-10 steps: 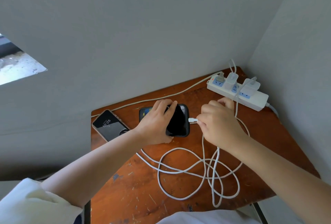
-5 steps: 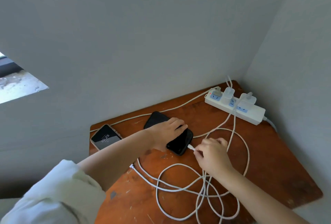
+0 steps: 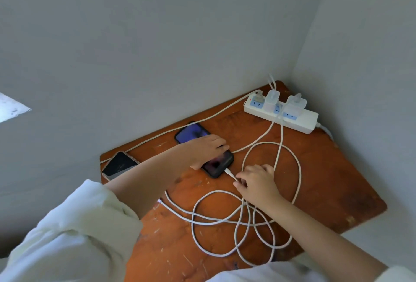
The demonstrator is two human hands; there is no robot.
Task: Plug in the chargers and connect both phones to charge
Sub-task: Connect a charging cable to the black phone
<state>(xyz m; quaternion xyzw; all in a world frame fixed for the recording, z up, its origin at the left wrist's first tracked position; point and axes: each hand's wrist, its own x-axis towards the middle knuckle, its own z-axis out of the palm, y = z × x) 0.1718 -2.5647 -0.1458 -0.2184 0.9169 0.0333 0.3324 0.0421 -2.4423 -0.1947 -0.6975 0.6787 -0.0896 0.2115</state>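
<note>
- White cable connector (image 3: 229, 172) sits at the near-right end of the black phone (image 3: 217, 161), mid-table; looks seated, can't confirm.
- Head view: left hand (image 3: 206, 150) presses on the phone, fingers curled over its far edge. Right hand (image 3: 257, 182) just right of the plug, fingertips pinching the cable behind it.
- Phone's long axis runs far-left to near-right, straight at the right hand, so any push goes along it.
- Second phone (image 3: 119, 165) at the left edge; both chargers (image 3: 296, 105) in the power strip (image 3: 301, 121).
</note>
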